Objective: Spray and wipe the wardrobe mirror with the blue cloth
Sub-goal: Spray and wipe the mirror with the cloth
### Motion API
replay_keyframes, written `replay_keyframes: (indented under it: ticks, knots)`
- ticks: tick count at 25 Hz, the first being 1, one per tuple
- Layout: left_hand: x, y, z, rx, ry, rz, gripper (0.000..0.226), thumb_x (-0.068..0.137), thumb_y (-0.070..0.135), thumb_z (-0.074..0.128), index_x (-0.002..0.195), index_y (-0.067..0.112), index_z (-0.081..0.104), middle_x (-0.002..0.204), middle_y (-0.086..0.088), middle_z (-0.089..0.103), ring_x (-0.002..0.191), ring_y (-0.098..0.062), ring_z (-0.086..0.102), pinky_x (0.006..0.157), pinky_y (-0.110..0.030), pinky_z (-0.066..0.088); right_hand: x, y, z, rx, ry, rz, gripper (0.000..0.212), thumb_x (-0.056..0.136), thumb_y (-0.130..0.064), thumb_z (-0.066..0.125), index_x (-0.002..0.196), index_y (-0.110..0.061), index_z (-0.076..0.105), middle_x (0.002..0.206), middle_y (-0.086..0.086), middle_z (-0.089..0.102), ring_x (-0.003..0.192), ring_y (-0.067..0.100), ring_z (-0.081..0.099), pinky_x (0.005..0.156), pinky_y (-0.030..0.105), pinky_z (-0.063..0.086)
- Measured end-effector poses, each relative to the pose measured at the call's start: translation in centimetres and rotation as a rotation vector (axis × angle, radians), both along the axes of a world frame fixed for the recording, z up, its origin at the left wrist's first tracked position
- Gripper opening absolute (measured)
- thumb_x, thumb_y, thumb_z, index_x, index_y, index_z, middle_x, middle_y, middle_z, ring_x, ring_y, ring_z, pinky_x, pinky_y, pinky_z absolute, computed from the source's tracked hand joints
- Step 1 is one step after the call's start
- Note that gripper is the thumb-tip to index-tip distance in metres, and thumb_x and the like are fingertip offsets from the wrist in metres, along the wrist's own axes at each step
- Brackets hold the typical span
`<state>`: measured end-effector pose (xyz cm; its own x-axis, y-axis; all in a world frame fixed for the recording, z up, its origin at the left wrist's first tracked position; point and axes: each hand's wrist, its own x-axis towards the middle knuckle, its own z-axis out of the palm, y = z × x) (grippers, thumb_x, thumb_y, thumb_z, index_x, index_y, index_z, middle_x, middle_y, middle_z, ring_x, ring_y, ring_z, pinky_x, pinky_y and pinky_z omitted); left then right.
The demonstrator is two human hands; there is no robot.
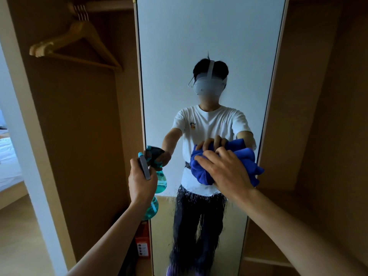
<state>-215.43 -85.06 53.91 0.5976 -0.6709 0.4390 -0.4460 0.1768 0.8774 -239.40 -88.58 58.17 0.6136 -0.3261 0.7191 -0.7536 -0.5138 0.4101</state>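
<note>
The tall wardrobe mirror point(209, 36) fills the middle of the head view and reflects a person in a white T-shirt. My right hand point(225, 172) presses a bunched blue cloth point(201, 172) flat against the glass at about waist height, right of centre. My left hand point(141, 180) grips a teal spray bottle point(152, 208) by its neck, just off the mirror's left edge, with the grey trigger head above my fingers. Streaks of wet spray run down the glass below the cloth.
Wooden hangers point(73, 42) hang on a rail in the open wardrobe bay on the left. An orange box point(142, 242) stands low beside the mirror's left edge. Wooden shelves point(268, 259) sit on the right. A bed point(8, 162) shows at far left.
</note>
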Motion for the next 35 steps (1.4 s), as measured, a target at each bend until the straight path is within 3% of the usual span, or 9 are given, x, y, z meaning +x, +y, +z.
replay_keyframes:
  ticks: [2, 5, 11, 17, 22, 27, 31, 35]
  knots:
    - [0.1, 0.1, 0.2, -0.002, 0.014, -0.010, 0.030, 0.097, 0.003, 0.058, 0.115, 0.018, 0.041, 0.100, -0.006, 0.060, 0.083, -0.021, 0.062, 0.060, -0.029, 0.049, -0.3, 0.1, 0.8, 0.002, 0.009, 0.016, 0.041, 0.087, -0.006, 0.058, 0.125, -0.020, 0.059, 0.110, 0.001, 0.063, 0.087, 0.027, 0.052, 0.070, 0.041, 0.045]
    - [0.2, 0.1, 0.2, 0.005, 0.012, -0.011, 0.029, 0.097, 0.003, 0.058, 0.115, 0.017, 0.041, 0.101, -0.006, 0.061, 0.083, -0.025, 0.064, 0.063, -0.034, 0.052, -0.8, 0.4, 3.6, -0.025, -0.029, 0.014, 0.050, 0.080, -0.009, 0.068, 0.129, -0.020, 0.059, 0.116, 0.001, 0.063, 0.091, 0.027, 0.053, 0.074, 0.041, 0.045]
    - [-0.2, 0.0, 0.0, -0.001, 0.025, 0.012, 0.031, 0.095, 0.003, 0.058, 0.113, 0.020, 0.040, 0.100, -0.006, 0.061, 0.085, -0.028, 0.065, 0.069, -0.045, 0.059, -2.4, -0.6, 8.4, -0.131, -0.110, -0.074, 0.047, 0.087, -0.009, 0.068, 0.130, -0.021, 0.057, 0.119, 0.000, 0.063, 0.093, 0.027, 0.050, 0.081, 0.041, 0.040]
    - [-0.5, 0.0, -0.1, 0.005, 0.025, 0.026, 0.029, 0.095, 0.002, 0.058, 0.110, 0.019, 0.039, 0.089, 0.007, 0.055, 0.081, -0.024, 0.064, 0.069, -0.046, 0.059, -2.6, -0.2, 3.7, -0.041, -0.059, -0.018, 0.055, 0.080, -0.014, 0.073, 0.132, -0.020, 0.056, 0.121, 0.000, 0.061, 0.093, 0.026, 0.049, 0.077, 0.043, 0.044]
    - [-0.5, 0.1, -0.1, 0.018, 0.027, 0.016, 0.028, 0.095, 0.002, 0.058, 0.111, 0.017, 0.040, 0.091, 0.003, 0.057, 0.083, -0.024, 0.063, 0.072, -0.047, 0.060, -3.0, 0.0, -0.3, 0.006, -0.015, 0.014, 0.050, 0.082, -0.006, 0.071, 0.128, -0.021, 0.059, 0.114, -0.002, 0.063, 0.089, 0.026, 0.051, 0.071, 0.040, 0.044]
    - [-0.3, 0.3, 0.1, 0.014, 0.028, -0.002, 0.028, 0.095, 0.001, 0.058, 0.111, 0.015, 0.041, 0.095, -0.001, 0.058, 0.086, -0.026, 0.064, 0.067, -0.039, 0.054, -4.0, 0.0, 2.5, -0.019, -0.034, -0.001, 0.051, 0.082, -0.015, 0.074, 0.130, -0.022, 0.058, 0.118, -0.001, 0.062, 0.092, 0.025, 0.051, 0.075, 0.040, 0.042]
    - [-0.9, 0.3, -0.1, 0.022, 0.007, 0.035, 0.030, 0.093, 0.002, 0.059, 0.110, 0.018, 0.040, 0.093, 0.001, 0.057, 0.085, -0.028, 0.063, 0.074, -0.050, 0.060, -5.5, -0.5, 6.9, -0.100, -0.120, -0.049, 0.054, 0.081, -0.013, 0.074, 0.132, -0.019, 0.057, 0.124, 0.003, 0.062, 0.095, 0.029, 0.051, 0.081, 0.044, 0.043]
    - [-1.0, 0.2, -0.3, 0.007, 0.011, 0.040, 0.031, 0.093, 0.003, 0.060, 0.112, 0.019, 0.040, 0.101, -0.006, 0.060, 0.089, -0.031, 0.064, 0.075, -0.052, 0.060, -5.9, -0.8, 6.8, -0.139, -0.110, -0.055, 0.051, 0.082, -0.009, 0.072, 0.130, -0.019, 0.057, 0.121, 0.001, 0.062, 0.092, 0.028, 0.050, 0.079, 0.043, 0.040]
